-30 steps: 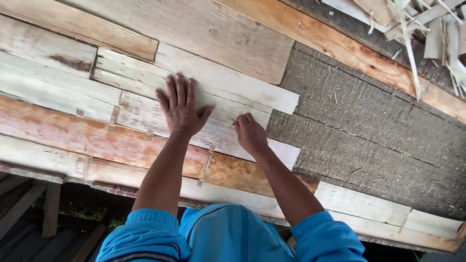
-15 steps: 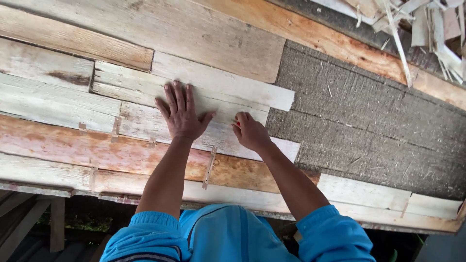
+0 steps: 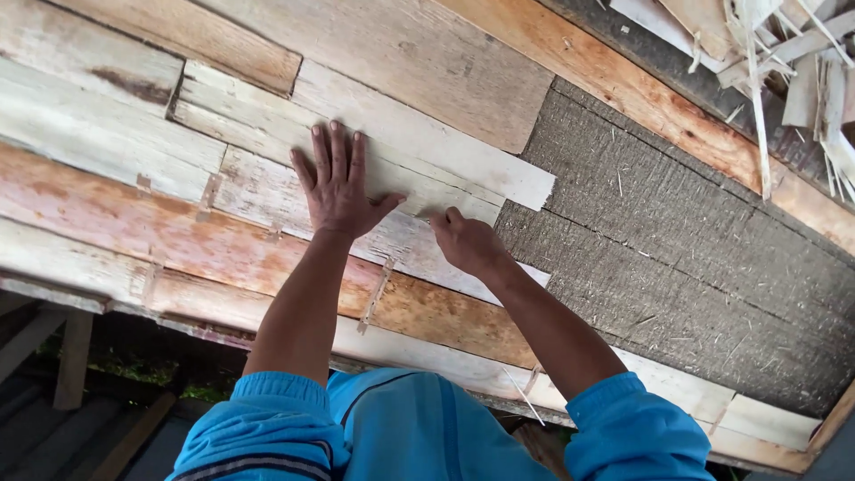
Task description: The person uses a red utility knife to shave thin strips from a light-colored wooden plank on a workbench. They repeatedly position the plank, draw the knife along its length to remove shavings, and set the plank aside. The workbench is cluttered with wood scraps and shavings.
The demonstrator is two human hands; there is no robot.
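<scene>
Pressing flat with fingers spread, the left hand (image 3: 338, 183) pins a pale wooden strip (image 3: 401, 174) against the plank bench (image 3: 107, 205), seemingly steadying it, while the right hand (image 3: 468, 242), curled, pinches its near edge beside grey matting (image 3: 677, 258).

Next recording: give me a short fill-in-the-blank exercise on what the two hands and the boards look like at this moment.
1. The left hand lies ____ on a pale wooden strip, fingers spread.
2. The right hand is curled, its fingertips at the strip's ____ edge.
3. To the right of the pale boards lies a rough ____ mat.
4. Both sleeves are ____.

Missing words: flat; lower; grey; blue
</scene>
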